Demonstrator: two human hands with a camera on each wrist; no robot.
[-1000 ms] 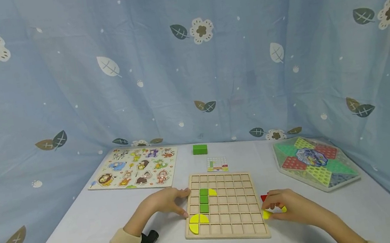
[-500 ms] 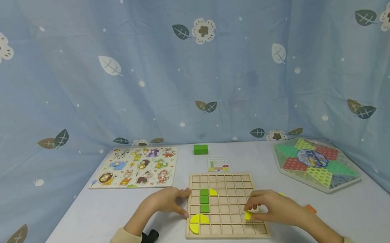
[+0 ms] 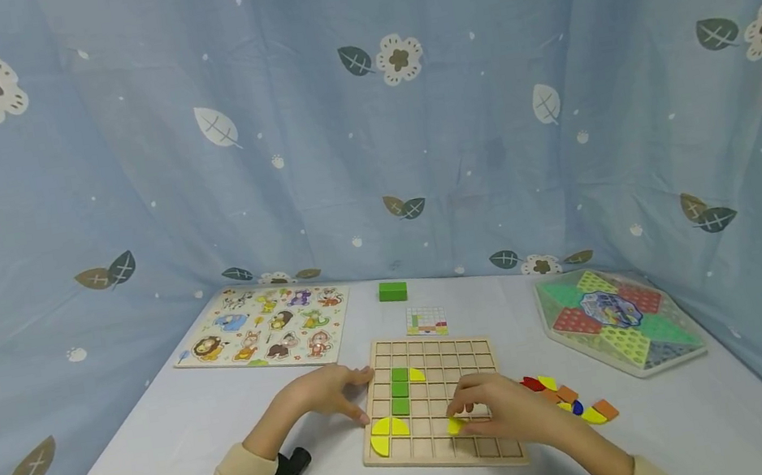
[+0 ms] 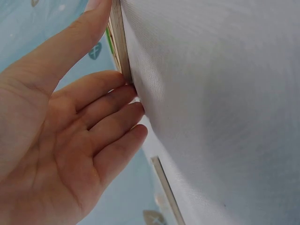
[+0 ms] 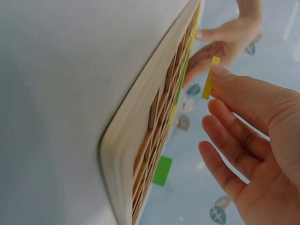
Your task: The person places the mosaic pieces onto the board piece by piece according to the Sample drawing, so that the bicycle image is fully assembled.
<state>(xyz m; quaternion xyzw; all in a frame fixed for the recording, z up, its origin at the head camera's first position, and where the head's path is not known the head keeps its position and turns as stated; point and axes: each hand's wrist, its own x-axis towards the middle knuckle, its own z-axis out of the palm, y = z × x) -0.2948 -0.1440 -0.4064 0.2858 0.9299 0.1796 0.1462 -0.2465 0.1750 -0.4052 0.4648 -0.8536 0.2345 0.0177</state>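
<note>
Wooden grid board (image 3: 439, 407) lies flat on the counter (image 3: 231, 424). Left hand (image 3: 328, 391), fingers extended, touches the board's left edge. Right hand (image 3: 508, 409) is positioned over the board's right half. Loose pieces (image 3: 567, 393) lie right of the board. Seated in cells: 3 green squares (image 3: 400, 390), 4 yellow quarter-rounds (image 3: 378, 428). Right hand pinches 1 yellow piece (image 3: 455, 426), clear of the grid.
</note>
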